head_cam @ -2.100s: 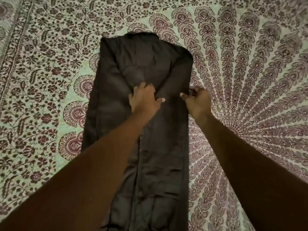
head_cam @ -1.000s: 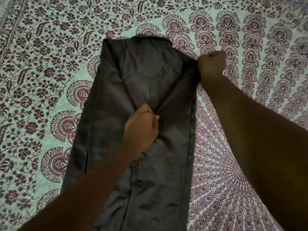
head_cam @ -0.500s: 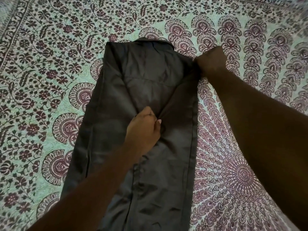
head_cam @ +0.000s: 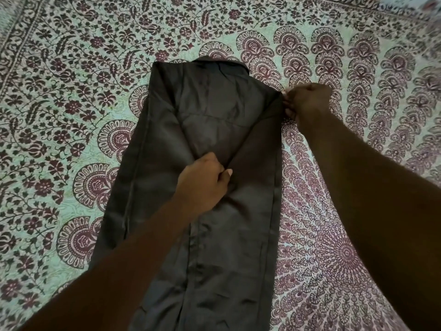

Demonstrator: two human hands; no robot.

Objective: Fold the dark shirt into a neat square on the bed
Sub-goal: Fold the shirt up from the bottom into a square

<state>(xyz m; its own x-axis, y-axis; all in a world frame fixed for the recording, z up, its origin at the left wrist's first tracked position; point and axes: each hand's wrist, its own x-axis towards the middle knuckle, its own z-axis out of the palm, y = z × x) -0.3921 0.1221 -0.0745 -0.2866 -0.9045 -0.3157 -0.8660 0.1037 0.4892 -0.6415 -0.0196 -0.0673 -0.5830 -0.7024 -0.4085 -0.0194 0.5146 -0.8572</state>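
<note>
The dark shirt (head_cam: 210, 130) lies lengthwise on the bed as a long narrow strip, both sides folded inward, collar at the far end. My left hand (head_cam: 202, 185) rests on the middle of the strip, fingers pinching the fabric where the two folded sides meet. My right hand (head_cam: 307, 101) is at the shirt's far right corner, fingers closed on the folded shoulder edge. Both forearms cover parts of the lower shirt and bedspread.
A pale green bedspread (head_cam: 71, 103) with dark maroon floral and mandala print covers the whole bed. Its round mandala centre (head_cam: 343, 254) lies right of the shirt. A darker border band (head_cam: 21, 37) runs along the far left.
My right hand went from the shirt's right edge at mid-length up to the far right shoulder corner and took hold there. My left hand closed on the centre fabric and has stayed put.
</note>
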